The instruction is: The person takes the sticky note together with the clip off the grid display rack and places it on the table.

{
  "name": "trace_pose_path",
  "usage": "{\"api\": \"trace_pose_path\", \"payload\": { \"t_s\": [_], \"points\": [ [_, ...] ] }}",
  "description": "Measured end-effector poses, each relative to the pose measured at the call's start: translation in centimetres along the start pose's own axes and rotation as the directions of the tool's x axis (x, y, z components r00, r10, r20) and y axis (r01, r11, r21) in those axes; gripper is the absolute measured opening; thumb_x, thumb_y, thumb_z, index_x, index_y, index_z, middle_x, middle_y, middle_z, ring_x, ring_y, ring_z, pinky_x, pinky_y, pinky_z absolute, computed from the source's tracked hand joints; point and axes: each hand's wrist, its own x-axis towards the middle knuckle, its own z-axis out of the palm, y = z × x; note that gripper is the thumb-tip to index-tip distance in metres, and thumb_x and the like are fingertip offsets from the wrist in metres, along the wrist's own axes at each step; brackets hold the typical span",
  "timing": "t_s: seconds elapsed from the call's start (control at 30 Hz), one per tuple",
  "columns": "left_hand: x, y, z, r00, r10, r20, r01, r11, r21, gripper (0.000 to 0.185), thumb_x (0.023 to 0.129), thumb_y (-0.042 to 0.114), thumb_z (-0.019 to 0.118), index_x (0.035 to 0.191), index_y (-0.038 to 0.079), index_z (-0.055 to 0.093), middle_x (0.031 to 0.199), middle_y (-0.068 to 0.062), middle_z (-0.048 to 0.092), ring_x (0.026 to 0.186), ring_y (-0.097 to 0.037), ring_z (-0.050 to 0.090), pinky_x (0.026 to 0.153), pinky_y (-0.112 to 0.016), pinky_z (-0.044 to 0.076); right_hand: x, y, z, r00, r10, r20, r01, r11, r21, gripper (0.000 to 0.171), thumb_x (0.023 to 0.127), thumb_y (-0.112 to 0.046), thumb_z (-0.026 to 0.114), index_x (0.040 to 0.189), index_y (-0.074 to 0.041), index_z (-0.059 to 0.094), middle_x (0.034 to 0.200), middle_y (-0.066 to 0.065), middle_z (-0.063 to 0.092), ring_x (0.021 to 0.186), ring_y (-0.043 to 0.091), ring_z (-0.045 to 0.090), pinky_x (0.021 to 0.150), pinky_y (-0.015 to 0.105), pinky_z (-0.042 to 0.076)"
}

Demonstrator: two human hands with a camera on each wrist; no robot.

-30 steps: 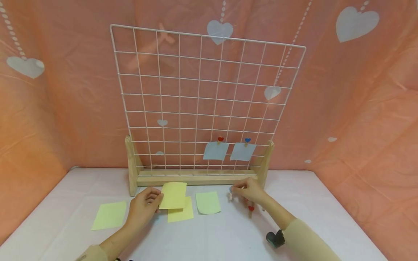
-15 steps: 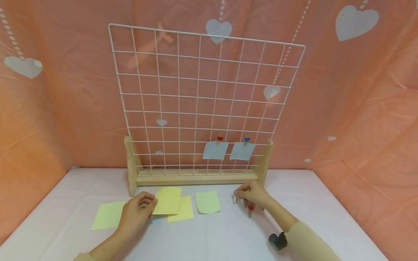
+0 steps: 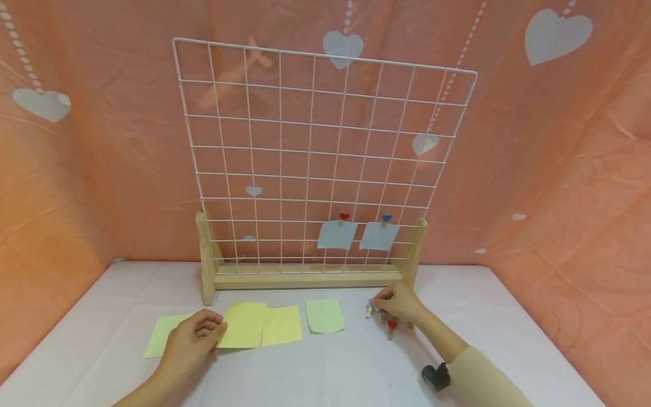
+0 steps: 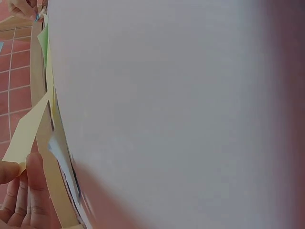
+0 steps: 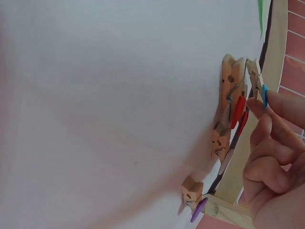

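Note:
My left hand pinches a yellow sticky note by its left edge, low over the white table. In the left wrist view the note rises from my fingertips. My right hand pinches a small wooden clothespin just in front of the rack's right foot. The right wrist view shows that pin carries a blue heart and sits at my fingertips. Several more wooden clothespins lie on the table beside it, one with a red heart.
A white wire grid stands in a wooden base; two blue notes hang low on it from heart clips. Other notes lie on the table: pale green, yellow, green. Pink cloth surrounds everything.
My left hand has drawn the yellow note left and down towards the table. My right hand has shifted slightly right with the clothespin.

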Motion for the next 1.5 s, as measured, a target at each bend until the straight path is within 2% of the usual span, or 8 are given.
{"api": "trace_pose_path", "payload": {
  "t_s": [0.17, 0.3, 0.47, 0.73, 0.93, 1.1, 1.27, 1.5],
  "points": [
    [-0.3, -0.3, -0.6, 0.998, -0.043, 0.035, 0.043, 0.999, -0.004, 0.019, 0.091, 0.01, 0.064, 0.103, -0.004, 0.061, 0.085, -0.007, 0.066, 0.056, -0.012, 0.058, 0.054, -0.023, 0.053, -0.1, 0.2, 0.0, 1.0, -0.018, -0.008, 0.017, 0.999, -0.029, 0.015, 0.085, -0.012, 0.069, 0.087, 0.003, 0.074, 0.069, 0.007, 0.067, 0.06, 0.009, 0.052, 0.049, 0.019, 0.04],
    [-0.6, -0.4, -0.8, 0.997, -0.06, 0.039, 0.061, 0.998, -0.019, 0.018, 0.091, 0.009, 0.064, 0.103, -0.004, 0.06, 0.084, -0.007, 0.066, 0.056, -0.012, 0.059, 0.055, -0.024, 0.053, 0.0, 0.3, 0.0, 0.999, -0.031, -0.016, 0.03, 0.998, -0.049, 0.015, 0.084, -0.012, 0.069, 0.087, 0.002, 0.074, 0.068, 0.004, 0.065, 0.058, 0.008, 0.05, 0.047, 0.019, 0.037],
    [-0.7, -0.9, -1.4, 0.996, -0.075, 0.051, 0.077, 0.996, -0.033, 0.019, 0.09, 0.006, 0.063, 0.105, -0.005, 0.059, 0.083, -0.007, 0.066, 0.055, -0.012, 0.059, 0.054, -0.025, 0.054, -0.1, 0.2, 0.1, 1.0, -0.003, -0.027, 0.002, 0.998, -0.056, 0.014, 0.085, -0.012, 0.069, 0.087, 0.0, 0.074, 0.067, 0.001, 0.062, 0.055, 0.007, 0.05, 0.046, 0.019, 0.038],
    [-0.9, -1.8, -3.5, 0.988, -0.117, 0.098, 0.113, 0.993, 0.046, 0.024, 0.094, 0.012, 0.058, 0.113, -0.002, 0.059, 0.086, -0.001, 0.067, 0.058, -0.011, 0.061, 0.054, -0.024, 0.05, -0.1, 0.0, -0.1, 0.999, -0.001, -0.046, -0.002, 0.998, -0.056, 0.016, 0.085, -0.013, 0.068, 0.091, 0.002, 0.073, 0.073, 0.004, 0.065, 0.06, 0.01, 0.051, 0.047, 0.021, 0.04],
    [-1.1, -2.5, -5.0, 0.975, -0.171, 0.143, 0.161, 0.984, 0.077, 0.028, 0.096, 0.018, 0.056, 0.115, -0.002, 0.056, 0.091, -0.001, 0.068, 0.063, -0.013, 0.062, 0.059, -0.025, 0.052, -0.2, -0.2, -0.1, 0.998, 0.027, -0.054, -0.03, 0.997, -0.067, 0.014, 0.086, -0.014, 0.069, 0.09, -0.001, 0.073, 0.076, 0.003, 0.065, 0.066, 0.012, 0.051, 0.05, 0.023, 0.04],
    [-0.9, -3.0, -6.1, 0.971, -0.195, 0.137, 0.185, 0.979, 0.083, 0.033, 0.097, 0.024, 0.055, 0.116, -0.004, 0.055, 0.092, -0.002, 0.068, 0.065, -0.014, 0.062, 0.06, -0.026, 0.053, -0.1, -0.2, -0.2, 0.998, 0.031, -0.049, -0.035, 0.997, -0.071, 0.014, 0.087, -0.014, 0.067, 0.09, -0.002, 0.073, 0.077, 0.003, 0.065, 0.065, 0.012, 0.052, 0.05, 0.022, 0.04],
    [-0.7, -3.5, -6.9, 0.967, -0.211, 0.145, 0.196, 0.974, 0.111, 0.031, 0.096, 0.023, 0.055, 0.113, -0.003, 0.056, 0.089, -0.001, 0.067, 0.066, -0.014, 0.062, 0.06, -0.025, 0.053, 0.1, -0.3, -0.2, 0.998, 0.036, -0.052, -0.039, 0.997, -0.068, 0.014, 0.087, -0.015, 0.068, 0.091, -0.003, 0.073, 0.079, 0.003, 0.065, 0.066, 0.013, 0.052, 0.05, 0.022, 0.039],
    [-0.9, -4.0, -8.5, 0.957, -0.22, 0.187, 0.2, 0.972, 0.119, 0.031, 0.097, 0.022, 0.052, 0.112, -0.006, 0.057, 0.077, -0.002, 0.062, 0.067, -0.012, 0.061, 0.062, -0.025, 0.055, 0.2, -0.3, -0.3, 0.998, 0.025, -0.057, -0.03, 0.996, -0.089, 0.013, 0.086, -0.016, 0.068, 0.09, -0.004, 0.073, 0.083, 0.004, 0.066, 0.071, 0.014, 0.053, 0.056, 0.025, 0.042]
  ]
}}
